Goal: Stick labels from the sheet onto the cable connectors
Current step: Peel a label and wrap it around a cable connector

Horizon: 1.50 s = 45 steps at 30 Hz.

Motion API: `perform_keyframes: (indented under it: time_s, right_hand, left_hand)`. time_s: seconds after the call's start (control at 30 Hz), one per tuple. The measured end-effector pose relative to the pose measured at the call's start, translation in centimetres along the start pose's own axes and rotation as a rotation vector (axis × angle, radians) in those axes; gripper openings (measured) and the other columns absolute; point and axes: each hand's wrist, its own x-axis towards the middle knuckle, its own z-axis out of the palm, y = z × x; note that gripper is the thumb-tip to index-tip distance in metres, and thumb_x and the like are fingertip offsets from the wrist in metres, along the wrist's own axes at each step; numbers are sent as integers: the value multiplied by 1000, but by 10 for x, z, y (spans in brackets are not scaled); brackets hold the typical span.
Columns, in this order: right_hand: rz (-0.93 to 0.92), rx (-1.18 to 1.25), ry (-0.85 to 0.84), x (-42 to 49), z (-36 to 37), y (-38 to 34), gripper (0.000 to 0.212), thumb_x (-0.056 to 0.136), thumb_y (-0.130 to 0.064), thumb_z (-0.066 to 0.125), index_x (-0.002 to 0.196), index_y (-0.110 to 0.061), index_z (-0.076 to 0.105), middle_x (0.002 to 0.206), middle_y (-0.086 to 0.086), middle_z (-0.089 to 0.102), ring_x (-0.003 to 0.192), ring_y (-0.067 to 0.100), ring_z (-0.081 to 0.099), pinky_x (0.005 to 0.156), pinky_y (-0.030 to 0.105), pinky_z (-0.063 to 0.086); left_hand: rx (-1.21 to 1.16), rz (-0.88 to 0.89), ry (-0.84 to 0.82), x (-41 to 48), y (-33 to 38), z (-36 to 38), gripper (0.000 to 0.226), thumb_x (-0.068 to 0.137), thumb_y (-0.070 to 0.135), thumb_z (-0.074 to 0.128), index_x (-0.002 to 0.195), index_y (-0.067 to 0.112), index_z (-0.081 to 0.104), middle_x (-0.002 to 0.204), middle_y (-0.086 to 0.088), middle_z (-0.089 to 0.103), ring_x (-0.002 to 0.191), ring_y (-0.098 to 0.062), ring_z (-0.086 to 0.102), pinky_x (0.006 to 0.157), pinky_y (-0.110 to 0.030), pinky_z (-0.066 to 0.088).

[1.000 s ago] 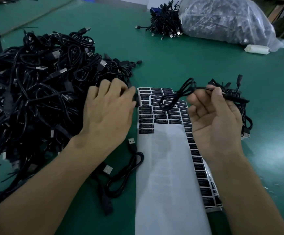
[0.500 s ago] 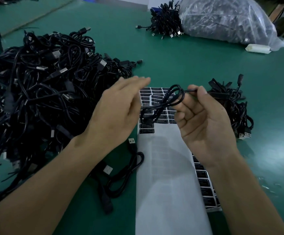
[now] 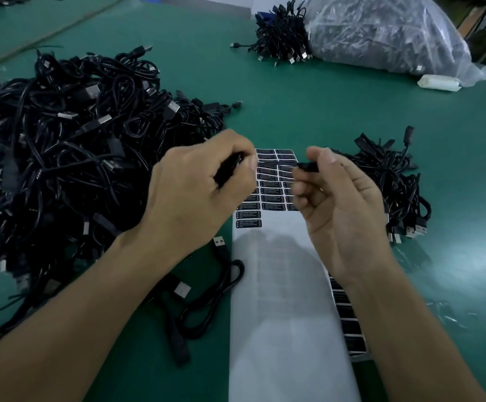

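The left hand (image 3: 204,187) has its fingers curled around a black connector (image 3: 228,169). The long axis of the connector runs on a slant, from low left up toward the right hand (image 3: 340,207). The right hand pinches a small black piece (image 3: 308,166) between thumb and forefinger, and its other fingers are loosely bent. I cannot tell whether both pieces belong to one cable, because the picture is blurred there.

The label sheet (image 3: 288,291) lies flat on the green desk (image 3: 308,111), directly under and between the two hands, with its long side running away from the person. The unused labels (image 3: 273,195) sit at its far end, just below the fingertips, and a thin column of them follows the right edge. I judge the right hand is nearer to them, so it is probably the one to peel.

By count there are two hands and one sheet. There are three open heaps of cables: the big heap (image 3: 62,146) on the left, the small heap (image 3: 395,187) on the right, and the far heap (image 3: 282,33). There is also one plastic bag (image 3: 381,36) of cables and one loose cable (image 3: 215,288) beside the sheet. The labels are partly hidden, so I do not count them.
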Motion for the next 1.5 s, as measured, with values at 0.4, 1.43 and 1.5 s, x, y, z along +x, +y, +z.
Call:
perform_keyframes:
  time_s: [0.4,1.43,1.5]
  right_hand:
    - [-146,-296,-17,-4,3,10,15,79,-26,73,81,-11,74,72,8,74,57,17,69,52,22,50]
    - [-71,-970,181,-1,-18,7,81,65,-25,92,131,-41,48,86,-17,67,81,-1,64,65,10,47]
    - [-38,-876,189,1,-19,5,81,66,-26,92,131,-42,47,98,-10,70,88,10,70,78,33,58]
  left_hand:
    - [566,233,-16,-2,7,1,33,98,19,45,117,13,72,115,-5,68,105,-30,60,93,-43,41]
    - [365,-84,-266,-4,-4,15,37,96,31,51,70,30,25,53,14,40,45,-1,38,54,-22,19]
    - [317,-72,-300,-5,-5,15,37,88,33,58,71,31,26,58,12,49,49,-6,45,54,-25,22]
